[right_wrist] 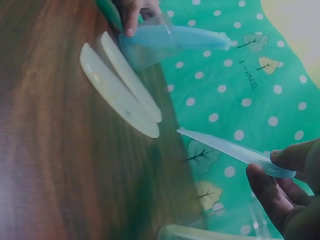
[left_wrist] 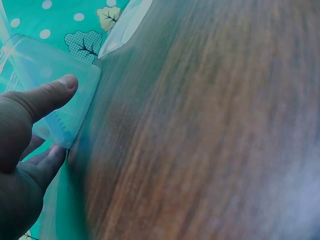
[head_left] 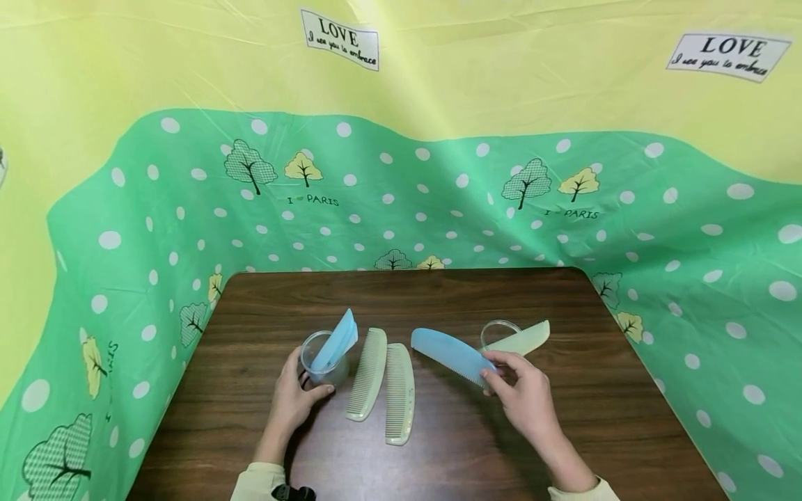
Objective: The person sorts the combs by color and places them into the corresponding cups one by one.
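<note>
Head camera shows a person's left hand [head_left: 293, 400] clamped round a clear plastic cup [head_left: 330, 376], thumb on the near side and fingers about the left. Inside the cup, a light-blue plastic comb [head_left: 336, 341] leans with its upper end tipped to the far right; whether a second is tucked behind it I cannot tell. Left wrist view shows the thumb laid along the cup wall.

To the right of this cup, two pale-green curved plastic combs, one left [head_left: 367, 376] and one right [head_left: 401, 393], lie side by side on the dark brown wood-grain table [head_left: 464, 459], teeth facing left.

Farther right, the right hand [head_left: 525, 393] pinches one end of another light-blue comb [head_left: 447, 350] between thumb and fingers; its free end points to the far left. Near that hand, on its far side, is a second clear cup [head_left: 499, 321], with a pale-green comb [head_left: 528, 338] slanting out to the right. Behind the table hangs a green and yellow printed curtain [head_left: 438, 219].
</note>
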`<state>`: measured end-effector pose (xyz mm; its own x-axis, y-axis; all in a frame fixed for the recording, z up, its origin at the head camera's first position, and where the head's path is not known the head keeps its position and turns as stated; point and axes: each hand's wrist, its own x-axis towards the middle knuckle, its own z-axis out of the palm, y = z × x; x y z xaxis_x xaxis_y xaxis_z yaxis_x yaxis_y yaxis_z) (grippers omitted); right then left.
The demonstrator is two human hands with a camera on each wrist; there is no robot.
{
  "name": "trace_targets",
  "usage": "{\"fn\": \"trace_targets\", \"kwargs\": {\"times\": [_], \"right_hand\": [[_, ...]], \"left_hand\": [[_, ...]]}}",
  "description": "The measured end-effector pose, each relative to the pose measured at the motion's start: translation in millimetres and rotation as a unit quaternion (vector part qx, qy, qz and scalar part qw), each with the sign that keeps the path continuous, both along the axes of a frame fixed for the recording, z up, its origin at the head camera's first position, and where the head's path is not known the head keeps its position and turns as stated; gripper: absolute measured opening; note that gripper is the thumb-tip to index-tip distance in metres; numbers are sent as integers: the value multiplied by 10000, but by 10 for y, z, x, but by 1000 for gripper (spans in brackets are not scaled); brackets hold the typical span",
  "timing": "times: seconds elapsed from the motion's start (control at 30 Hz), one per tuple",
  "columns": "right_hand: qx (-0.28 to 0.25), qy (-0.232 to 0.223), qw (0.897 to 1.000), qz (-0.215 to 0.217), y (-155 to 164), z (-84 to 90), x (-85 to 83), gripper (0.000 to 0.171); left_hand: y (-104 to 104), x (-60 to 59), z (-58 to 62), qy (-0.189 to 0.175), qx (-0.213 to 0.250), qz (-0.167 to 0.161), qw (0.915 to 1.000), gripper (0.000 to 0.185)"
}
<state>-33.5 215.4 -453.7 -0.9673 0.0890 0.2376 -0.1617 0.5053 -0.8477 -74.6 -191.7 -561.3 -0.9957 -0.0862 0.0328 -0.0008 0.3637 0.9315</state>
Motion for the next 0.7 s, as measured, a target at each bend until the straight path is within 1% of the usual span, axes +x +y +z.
{"fn": "trace_targets", "kwargs": {"times": [0.23,0.43,0.53,0.7], "right_hand": [[140,484,9986,144,-14,192,-109,25],[184,719,9970,224,-64,375,-223,24],[127,774,9965,295,-105,451,-271,24],[390,954,9944,251,-168,570,-331,22]], "left_hand": [[-1,-10,0,47,-2,-4,10000,101],[-17,-11,-11,-35,86,-48,9999,102],[-17,-7,-19,35,73,-42,10000,102],[-15,-12,-28,139,101,-30,9998,102]]}}
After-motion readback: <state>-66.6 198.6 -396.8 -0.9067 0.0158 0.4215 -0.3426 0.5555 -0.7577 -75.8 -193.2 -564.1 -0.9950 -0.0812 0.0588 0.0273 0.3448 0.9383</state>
